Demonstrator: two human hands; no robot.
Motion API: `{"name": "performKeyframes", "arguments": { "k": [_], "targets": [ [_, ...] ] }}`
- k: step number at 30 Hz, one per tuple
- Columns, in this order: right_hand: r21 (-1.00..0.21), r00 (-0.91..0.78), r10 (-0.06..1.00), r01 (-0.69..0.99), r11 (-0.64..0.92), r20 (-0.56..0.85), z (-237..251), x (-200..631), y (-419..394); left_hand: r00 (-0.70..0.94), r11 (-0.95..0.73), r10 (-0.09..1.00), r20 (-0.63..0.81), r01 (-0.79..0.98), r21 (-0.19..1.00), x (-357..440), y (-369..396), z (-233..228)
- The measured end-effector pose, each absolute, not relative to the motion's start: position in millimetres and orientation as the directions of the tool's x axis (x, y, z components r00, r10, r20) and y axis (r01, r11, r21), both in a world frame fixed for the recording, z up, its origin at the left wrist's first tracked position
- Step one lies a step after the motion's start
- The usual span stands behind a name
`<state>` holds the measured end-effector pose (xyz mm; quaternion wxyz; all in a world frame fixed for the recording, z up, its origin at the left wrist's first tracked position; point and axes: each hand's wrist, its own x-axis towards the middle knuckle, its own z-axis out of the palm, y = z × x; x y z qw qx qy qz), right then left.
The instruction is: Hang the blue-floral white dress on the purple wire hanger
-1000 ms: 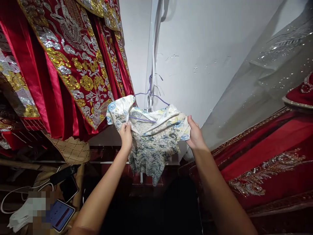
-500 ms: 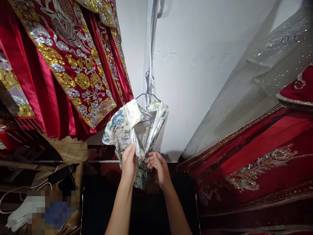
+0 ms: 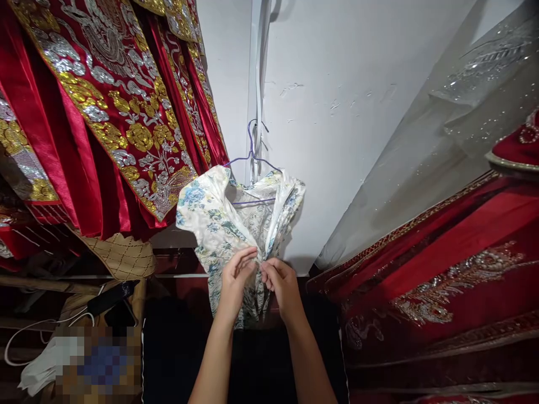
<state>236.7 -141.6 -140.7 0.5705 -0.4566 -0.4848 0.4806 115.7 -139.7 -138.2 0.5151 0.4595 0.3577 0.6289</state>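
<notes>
A white blouse (image 3: 210, 210) with blue and yellow flowers and short sleeves hangs on a purple wire hanger (image 3: 248, 158). Its front is parted in a V from the neck down to my hands. At the bottom of the V, my left hand (image 3: 239, 276) has its fingers closed at the left front edge. Close beside it, my right hand (image 3: 283, 283) pinches the other front edge between thumb and bent fingers. Any small fastener at the fingertips is too small to make out. Below my hands the lower part of the blouse hangs down.
Red garments with gold and silver embroidery (image 3: 141, 137) hang at left. To the right are a sheer sparkling fabric (image 3: 404, 151) and a red beaded garment (image 3: 425, 303). A white wall (image 3: 320, 140) stands behind. At lower left are a wooden frame (image 3: 46, 285) and a white cable (image 3: 25, 322).
My left hand has moved right, close to my right hand, which has closed into a pinch. The folded-over left front of the blouse now lies flatter, and its shoulders spread wider.
</notes>
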Motion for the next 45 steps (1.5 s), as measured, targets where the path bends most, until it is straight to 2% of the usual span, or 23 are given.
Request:
{"name": "performKeyframes", "arguments": {
  "k": [2,5,7,12,17,20,24,29,32,34,36,38,41,43,45],
  "targets": [
    [-0.988,0.056,0.989,-0.07,0.137,0.133,-143.8,237.6,-140.1,-0.043,-0.197,0.98,0.193,-0.277,0.94,121.2,-138.0,-148.9],
    [-0.989,0.061,0.987,-0.018,0.148,0.147,-147.0,238.0,-139.3,-0.107,-0.26,0.965,0.24,-0.256,0.931,125.3,-137.2,-157.6],
    [-0.991,0.06,0.989,0.009,0.134,0.134,-146.6,238.1,-139.7,-0.07,-0.286,0.958,0.277,-0.2,0.937,124.2,-137.5,-158.7],
    [-0.994,0.037,0.993,0.015,0.113,0.113,-142.5,237.4,-141.8,-0.032,-0.272,0.962,0.27,-0.044,0.961,121.2,-138.5,-158.0],
    [-0.993,-0.006,0.994,0.024,0.113,0.113,-141.3,231.7,-144.3,-0.094,-0.289,0.954,0.286,-0.018,0.957,129.1,-135.4,-161.6],
    [-0.996,0.051,0.995,-0.031,0.085,0.084,-129.8,228.7,-134.9,-0.128,-0.308,0.944,0.304,-0.009,0.951,134.9,-132.9,-163.1],
    [-0.974,0.126,0.991,-0.216,0.067,0.04,-86.3,233.9,-94.9,-0.058,-0.329,0.94,0.336,0.107,0.938,139.5,-129.9,-163.9],
    [-0.91,0.061,0.977,-0.356,0.211,0.202,-14.2,245.0,-38.8,0.076,-0.394,0.916,0.393,0.343,0.853,131.6,-118.9,-170.1],
    [-0.875,0.011,0.963,-0.414,0.251,0.27,9.2,245.8,-25.4,0.196,-0.385,0.922,0.334,0.539,0.749,116.8,-104.1,-170.4],
    [-0.868,0.015,0.953,-0.409,0.282,0.302,13.4,245.1,-25.7,0.287,-0.383,0.923,0.256,0.631,0.674,106.2,-92.4,-159.1],
    [-0.873,0.025,0.944,-0.375,0.313,0.328,12.1,244.5,-30.5,0.344,-0.427,0.902,0.259,0.633,0.645,98.3,-81.4,-132.8],
    [-0.883,0.02,0.937,-0.329,0.335,0.348,9.8,244.2,-36.6,0.327,-0.527,0.85,0.413,0.556,0.643,94.5,-71.7,-92.9],
    [-0.895,-0.035,0.921,-0.253,0.367,0.388,8.9,242.9,-41.5,0.159,-0.698,0.673,0.722,0.46,0.549,95.1,-57.7,-27.5],
    [-0.893,-0.049,0.904,-0.187,0.41,0.425,7.2,241.3,-38.7,0.151,-0.736,0.591,0.792,0.504,0.453,96.7,-48.0,4.4],
    [-0.884,-0.027,0.889,-0.116,0.452,0.458,-0.5,239.3,-30.7,0.202,-0.731,0.57,0.796,0.568,0.379,96.8,-39.9,22.0]
  ]
}}
